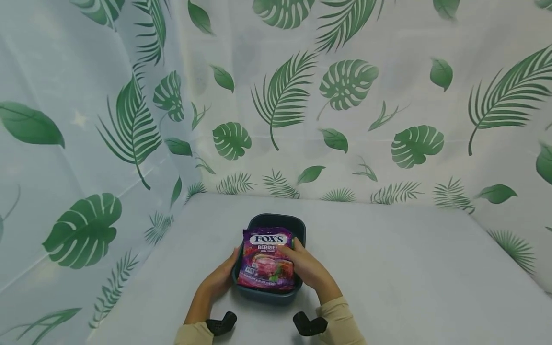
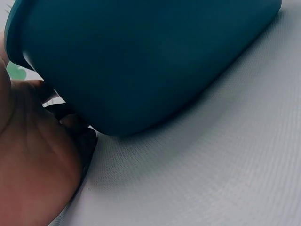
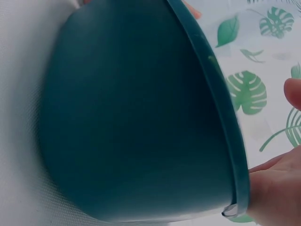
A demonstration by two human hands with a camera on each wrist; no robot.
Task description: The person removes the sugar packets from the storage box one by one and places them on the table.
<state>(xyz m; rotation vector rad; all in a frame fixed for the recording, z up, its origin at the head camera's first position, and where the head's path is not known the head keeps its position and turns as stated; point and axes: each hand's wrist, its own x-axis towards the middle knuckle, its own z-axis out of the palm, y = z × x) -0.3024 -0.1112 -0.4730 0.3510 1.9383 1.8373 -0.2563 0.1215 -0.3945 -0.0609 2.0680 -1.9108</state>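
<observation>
A purple bag of Fox's berries candy (image 1: 266, 263) lies face up in a dark teal plastic bin (image 1: 270, 298), its top edge near the bin's back part. My left hand (image 1: 221, 279) grips the bin's left side. In the left wrist view that hand (image 2: 35, 155) sits by the bin's wall (image 2: 141, 61), with its fingers partly hidden behind it. My right hand (image 1: 311, 271) reaches over the right rim and holds the bag's right edge, thumb over the printed front. From the right wrist, the bin's outer wall (image 3: 136, 113) hides most of that hand's (image 3: 277, 188) fingers.
The bin stands on a white table (image 1: 396, 268). A white curtain (image 1: 379, 158) with green leaf prints hangs along the back and left. Black wrist-mounted pieces (image 1: 222, 324) show at both cuffs.
</observation>
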